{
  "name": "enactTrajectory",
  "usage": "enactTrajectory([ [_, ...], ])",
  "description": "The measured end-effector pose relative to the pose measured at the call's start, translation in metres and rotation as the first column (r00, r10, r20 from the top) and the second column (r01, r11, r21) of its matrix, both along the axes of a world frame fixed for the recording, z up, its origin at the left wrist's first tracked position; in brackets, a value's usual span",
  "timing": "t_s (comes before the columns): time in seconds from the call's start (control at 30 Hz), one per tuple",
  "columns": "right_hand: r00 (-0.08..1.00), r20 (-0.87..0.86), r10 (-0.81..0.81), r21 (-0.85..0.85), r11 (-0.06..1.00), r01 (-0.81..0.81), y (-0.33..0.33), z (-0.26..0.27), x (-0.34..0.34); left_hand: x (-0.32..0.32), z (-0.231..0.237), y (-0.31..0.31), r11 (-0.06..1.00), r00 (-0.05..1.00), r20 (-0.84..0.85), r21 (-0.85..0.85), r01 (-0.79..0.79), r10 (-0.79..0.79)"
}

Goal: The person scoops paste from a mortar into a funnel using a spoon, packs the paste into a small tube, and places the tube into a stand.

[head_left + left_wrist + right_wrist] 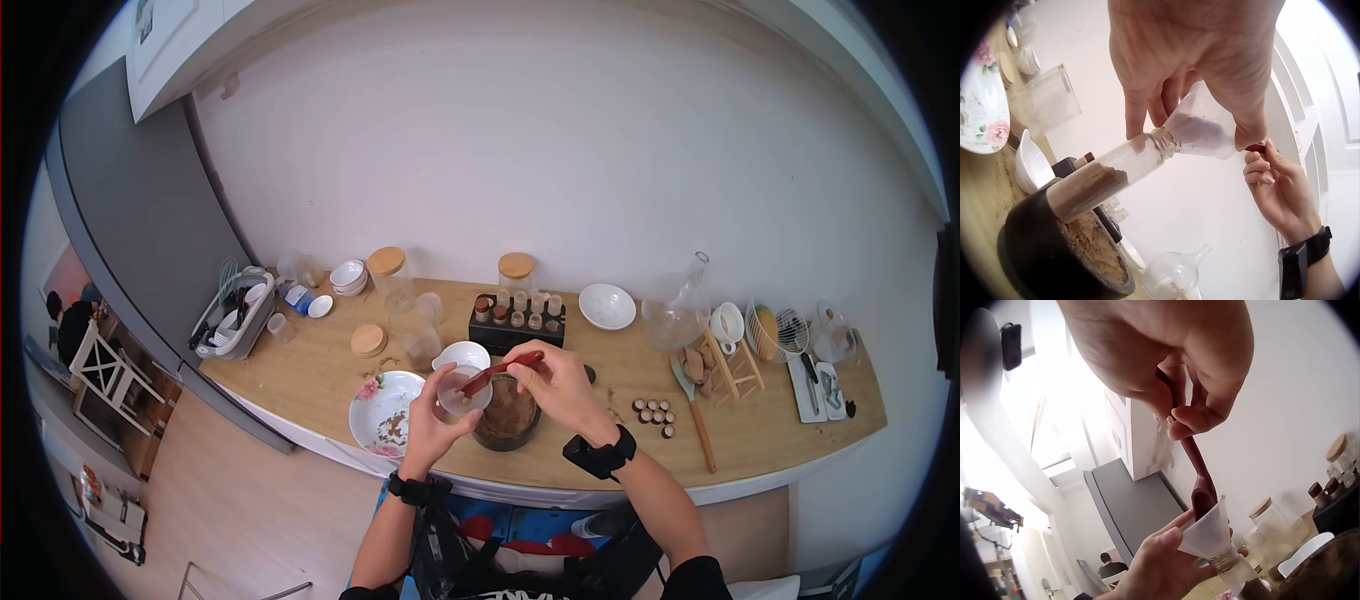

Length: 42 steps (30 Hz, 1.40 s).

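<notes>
Right fingers [1192, 421] pinch spoon [1194, 454], tip in funnel [1202, 534]; left fingers [1135, 115] grip funnel atop vial [1112, 173]. Vial part-filled with powder [1088, 189]; more left in pot [1041, 247].

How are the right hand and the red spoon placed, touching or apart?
Touching: the right wrist view shows the thumb and fingers of the right hand pinching the handle of the red spoon.

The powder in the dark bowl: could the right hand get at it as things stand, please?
Probably yes: the right hand, its red spoon at the funnel, is near the dark bowl, and the powder lies uncovered.
</notes>
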State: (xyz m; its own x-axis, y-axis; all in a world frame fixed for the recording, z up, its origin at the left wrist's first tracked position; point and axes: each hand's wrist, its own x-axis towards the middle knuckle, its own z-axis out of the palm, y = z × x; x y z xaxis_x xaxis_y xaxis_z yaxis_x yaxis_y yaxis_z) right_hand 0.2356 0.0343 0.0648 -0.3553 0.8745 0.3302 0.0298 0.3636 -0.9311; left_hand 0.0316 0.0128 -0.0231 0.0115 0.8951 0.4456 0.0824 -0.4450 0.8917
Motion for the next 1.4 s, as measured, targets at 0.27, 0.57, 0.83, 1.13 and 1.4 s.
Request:
enactTrajectory([
  [0.27,0.913,-0.323,-0.249,-0.056,0.968,0.244,0.001,-0.003,0.02,-0.002,-0.001,-0.001,1.0,1.0,-0.011,-0.026,0.001,-0.001],
  [0.57,0.89,0.087,-0.447,0.008,0.894,0.448,0.016,-0.101,0.027,-0.001,0.001,-0.001,1.0,1.0,-0.018,-0.011,-0.011,0.011],
  [0.83,0.888,-0.132,-0.441,-0.313,0.868,0.385,0.022,-0.161,0.03,-0.001,-0.002,0.0,1.0,1.0,0.0,-0.031,-0.004,0.004],
  [1.13,0.932,-0.108,-0.345,-0.441,0.857,0.266,0.006,-0.152,0.04,-0.001,0.0,0.0,1.0,1.0,-0.014,-0.016,-0.004,0.004],
  [1.4,0.962,0.079,-0.262,-0.252,0.928,0.273,-0.026,-0.143,-0.027,-0.002,-0.001,-0.002,0.999,1.0,-0.017,-0.038,-0.008,0.007],
])
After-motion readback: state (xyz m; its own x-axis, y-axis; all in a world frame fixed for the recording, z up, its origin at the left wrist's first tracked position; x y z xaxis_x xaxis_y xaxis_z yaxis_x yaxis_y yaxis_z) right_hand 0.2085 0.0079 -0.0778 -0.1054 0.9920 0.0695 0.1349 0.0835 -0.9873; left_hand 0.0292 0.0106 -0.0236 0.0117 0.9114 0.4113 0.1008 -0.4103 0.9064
